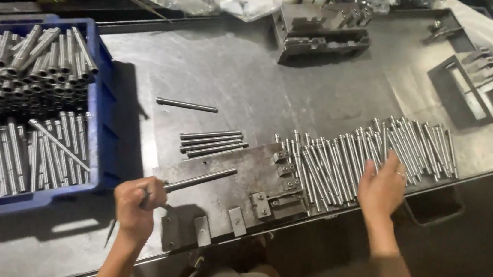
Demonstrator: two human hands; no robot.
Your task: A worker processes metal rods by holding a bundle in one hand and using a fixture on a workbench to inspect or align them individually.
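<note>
My left hand [137,201] is clenched around the near end of a dark metal rod [199,180], which slants up and away from my fist across the flat steel fixture plate [237,174] in front of me. That plate is my landmark. My right hand [381,187] lies just to the right of the plate, fingers spread and released, resting on the near ends of a long row of bright steel pins [365,156] that fans out from the plate's right edge; the hand grasps none of them as far as I can see. On the far edge of the plate lies a small group of dark rods [213,141] side by side, and a little beyond them one single rod [186,105] lies alone on the metal table [235,71]. Left of the plate, near my left fist, stands a blue plastic crate [101,118] stacked with silvery tubes [21,105] in two layers. Far beyond the plate sits a grey metal jig [320,34], and to the far right another framed fixture [475,82] lies flat.
</note>
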